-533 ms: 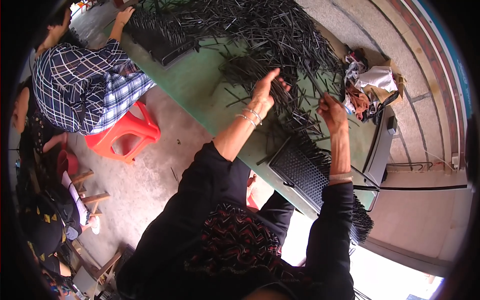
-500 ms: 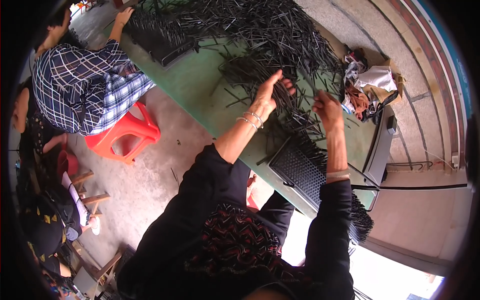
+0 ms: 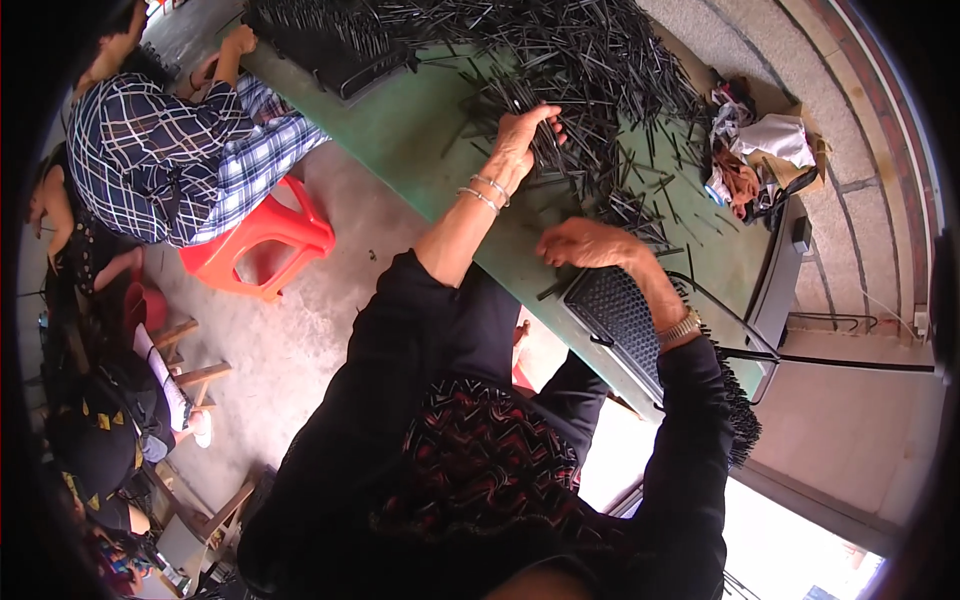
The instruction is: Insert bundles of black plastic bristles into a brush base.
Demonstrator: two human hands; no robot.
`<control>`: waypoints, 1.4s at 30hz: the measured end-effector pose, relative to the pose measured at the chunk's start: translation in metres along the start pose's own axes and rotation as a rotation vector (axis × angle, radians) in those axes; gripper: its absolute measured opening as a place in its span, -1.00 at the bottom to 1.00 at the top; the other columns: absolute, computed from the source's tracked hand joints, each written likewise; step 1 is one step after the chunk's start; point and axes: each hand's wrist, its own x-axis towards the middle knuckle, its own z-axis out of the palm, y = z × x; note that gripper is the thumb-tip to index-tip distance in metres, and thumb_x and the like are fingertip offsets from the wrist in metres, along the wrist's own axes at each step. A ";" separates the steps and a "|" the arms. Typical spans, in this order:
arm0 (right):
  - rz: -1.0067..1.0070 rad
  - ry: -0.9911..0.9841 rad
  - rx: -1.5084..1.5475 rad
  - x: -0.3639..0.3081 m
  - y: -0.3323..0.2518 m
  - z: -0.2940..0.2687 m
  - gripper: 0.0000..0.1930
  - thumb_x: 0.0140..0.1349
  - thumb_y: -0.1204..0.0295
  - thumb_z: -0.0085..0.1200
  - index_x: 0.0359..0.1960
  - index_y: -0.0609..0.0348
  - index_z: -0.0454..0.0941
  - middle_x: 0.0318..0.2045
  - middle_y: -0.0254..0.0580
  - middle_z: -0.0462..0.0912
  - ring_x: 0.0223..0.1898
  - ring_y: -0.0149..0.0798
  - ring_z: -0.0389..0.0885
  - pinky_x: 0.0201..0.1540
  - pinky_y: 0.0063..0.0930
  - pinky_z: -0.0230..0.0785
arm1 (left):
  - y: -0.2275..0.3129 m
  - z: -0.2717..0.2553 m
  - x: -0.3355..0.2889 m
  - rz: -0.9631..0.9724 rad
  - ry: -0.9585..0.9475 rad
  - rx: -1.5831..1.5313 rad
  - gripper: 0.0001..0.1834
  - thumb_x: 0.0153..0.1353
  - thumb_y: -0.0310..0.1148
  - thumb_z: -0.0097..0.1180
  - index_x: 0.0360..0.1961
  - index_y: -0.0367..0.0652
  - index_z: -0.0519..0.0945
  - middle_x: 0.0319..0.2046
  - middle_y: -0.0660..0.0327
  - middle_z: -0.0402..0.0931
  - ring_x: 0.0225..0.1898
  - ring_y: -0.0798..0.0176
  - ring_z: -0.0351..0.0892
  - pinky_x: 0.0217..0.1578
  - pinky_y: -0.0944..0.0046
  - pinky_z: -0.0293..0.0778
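Observation:
My left hand [image 3: 525, 138] is closed around a bundle of thin black sticks [image 3: 500, 98] over the green table, thumb stretched along it. To its right and nearer me, my right hand [image 3: 590, 245] hangs over the far end of a black perforated tray [image 3: 618, 312]. Its fingers are curled and somewhat blurred, and whatever they may hold is hidden. Black sticks stand up along the tray's right side, partly covered by my right forearm. A large heap of loose black sticks [image 3: 610, 60] lies beyond both hands.
Another black tray [image 3: 365, 75] with upright sticks stands at the table's far left. Beside it, a person in a checked shirt [image 3: 150, 160] sits on a red stool [image 3: 262, 245]. A box of rags and wrappers [image 3: 770, 145] is at right, near a stone wall. Several sticks lie scattered on the green table [image 3: 400, 150].
My right hand has come down and left from the stick heap to the tray, turning its fingers leftward. My left hand has shifted slightly up and left, still around the sticks.

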 end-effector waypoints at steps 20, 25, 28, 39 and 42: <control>-0.201 1.525 0.438 0.034 -0.062 0.028 -0.30 0.06 0.34 0.31 0.21 0.25 0.25 -0.07 -0.11 0.50 -0.06 -0.30 0.45 0.07 -0.45 0.30 | -0.083 -0.002 -0.077 0.491 -0.202 0.431 -0.66 0.16 -0.35 0.14 -0.05 -0.22 0.47 -0.17 0.14 0.57 -0.15 0.24 0.56 -0.14 0.27 0.45; -0.266 1.430 0.840 0.059 -0.007 0.054 -0.83 0.16 0.51 0.16 -0.20 0.22 0.55 -0.31 -0.40 0.58 -0.23 -0.50 0.48 -0.07 -0.61 0.34 | -0.086 -0.027 -0.105 0.522 -0.166 0.941 -0.62 0.21 -0.31 0.07 0.05 -0.15 0.43 -0.08 0.13 0.55 -0.04 0.21 0.56 -0.09 0.25 0.45; -0.241 1.480 0.803 0.057 -0.009 0.050 -0.88 0.22 0.43 0.15 -0.29 0.21 0.55 -0.38 -0.43 0.53 -0.36 -0.53 0.40 -0.26 -0.64 0.30 | -0.068 -0.020 -0.108 0.421 -0.143 1.163 -0.54 0.12 -0.28 0.19 0.05 -0.06 0.41 -0.24 0.06 0.59 -0.15 -0.01 0.61 -0.19 0.15 0.49; -0.283 1.655 0.436 0.032 -0.027 0.034 -0.77 0.35 0.37 0.01 -0.30 0.33 0.56 -0.46 -0.30 0.58 -0.42 -0.49 0.40 -0.30 -0.53 0.33 | -0.083 -0.032 -0.102 0.415 -0.157 1.101 -0.62 0.04 -0.32 0.24 -0.14 -0.27 0.49 -0.29 -0.09 0.59 -0.15 -0.08 0.61 -0.19 0.15 0.47; -0.384 1.793 0.408 0.013 -0.046 0.014 -0.70 0.39 0.31 -0.04 -0.19 0.31 0.63 -0.38 -0.33 0.67 -0.40 -0.54 0.40 -0.27 -0.63 0.28 | -0.079 -0.037 -0.094 0.389 -0.122 1.093 -0.68 0.00 -0.33 0.25 -0.28 -0.33 0.52 -0.40 0.01 0.62 -0.26 0.07 0.65 -0.28 0.20 0.48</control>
